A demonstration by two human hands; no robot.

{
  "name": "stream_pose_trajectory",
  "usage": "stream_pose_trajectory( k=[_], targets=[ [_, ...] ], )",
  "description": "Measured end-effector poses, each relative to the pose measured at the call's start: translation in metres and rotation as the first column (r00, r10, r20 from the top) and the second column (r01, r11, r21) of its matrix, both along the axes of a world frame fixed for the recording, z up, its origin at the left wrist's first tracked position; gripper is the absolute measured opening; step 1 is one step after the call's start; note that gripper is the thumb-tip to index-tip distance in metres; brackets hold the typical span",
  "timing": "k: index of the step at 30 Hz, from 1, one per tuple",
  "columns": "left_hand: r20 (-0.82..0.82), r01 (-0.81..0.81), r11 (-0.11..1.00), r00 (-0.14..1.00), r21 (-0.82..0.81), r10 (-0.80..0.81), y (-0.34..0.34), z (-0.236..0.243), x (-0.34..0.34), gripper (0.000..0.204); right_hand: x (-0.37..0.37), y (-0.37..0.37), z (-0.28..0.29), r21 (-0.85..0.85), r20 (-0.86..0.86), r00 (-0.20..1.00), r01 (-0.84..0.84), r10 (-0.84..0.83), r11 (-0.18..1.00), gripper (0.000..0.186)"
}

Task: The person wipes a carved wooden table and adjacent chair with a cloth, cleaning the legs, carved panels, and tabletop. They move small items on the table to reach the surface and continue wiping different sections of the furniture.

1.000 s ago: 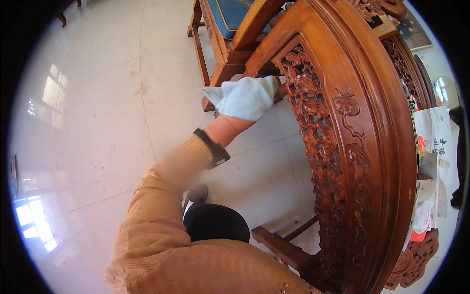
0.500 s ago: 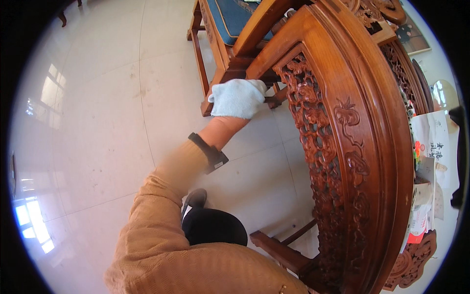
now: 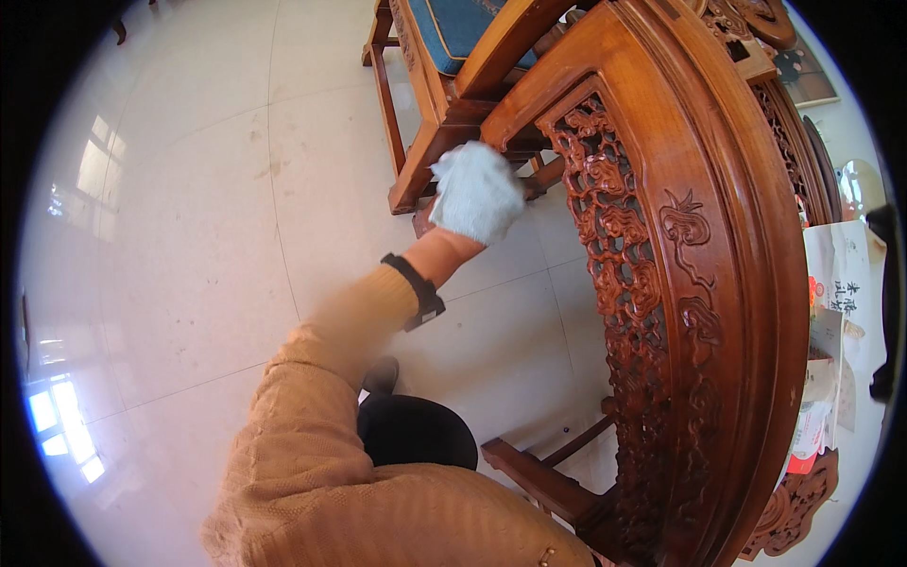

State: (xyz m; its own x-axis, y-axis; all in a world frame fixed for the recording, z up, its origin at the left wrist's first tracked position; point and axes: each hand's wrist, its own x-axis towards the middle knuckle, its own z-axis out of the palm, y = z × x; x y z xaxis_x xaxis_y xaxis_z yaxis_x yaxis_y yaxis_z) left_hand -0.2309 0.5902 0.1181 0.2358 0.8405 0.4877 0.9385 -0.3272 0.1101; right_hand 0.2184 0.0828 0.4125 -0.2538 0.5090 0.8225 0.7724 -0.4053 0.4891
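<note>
Head view: pale cloth (image 3: 480,194) wraps the left hand (image 3: 453,246), covering the fingers; can't tell how far they're closed. Cloth sits near the carved panel's (image 3: 624,236) far end, contact unclear.

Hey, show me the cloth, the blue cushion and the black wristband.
Cloth (image 3: 477,196), head view: middle of its pale side.
Blue cushion (image 3: 461,34), head view: its visible top.
Black wristband (image 3: 414,280), head view: middle of the strap.

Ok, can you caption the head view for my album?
Pale cloth over the left hand, beside a carved wooden panel.
</note>
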Motion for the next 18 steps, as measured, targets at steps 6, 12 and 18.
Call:
stream_pose_trajectory(
  k=[6, 12, 18],
  targets=[
    [-0.149, 0.079, 0.985, 0.987, 0.156, -0.055, -0.030, -0.015, 0.031, 0.010, 0.002, -0.001, 0.001, 0.057, -0.135, 0.989, -0.046, 0.053, 0.997, 0.033],
    [0.089, 0.191, 0.880, 0.964, 0.435, -0.253, 0.037, 0.002, 0.027, 0.008, 0.018, -0.008, -0.007, 0.370, -0.564, 0.698, -0.264, 0.441, 0.891, 0.040],
    [-0.173, 0.116, 0.964, 0.982, 0.238, -0.075, 0.013, -0.040, -0.016, 0.002, 0.002, -0.002, -0.004, 0.068, -0.166, 0.986, -0.024, 0.035, 0.997, 0.048]
  ],
)
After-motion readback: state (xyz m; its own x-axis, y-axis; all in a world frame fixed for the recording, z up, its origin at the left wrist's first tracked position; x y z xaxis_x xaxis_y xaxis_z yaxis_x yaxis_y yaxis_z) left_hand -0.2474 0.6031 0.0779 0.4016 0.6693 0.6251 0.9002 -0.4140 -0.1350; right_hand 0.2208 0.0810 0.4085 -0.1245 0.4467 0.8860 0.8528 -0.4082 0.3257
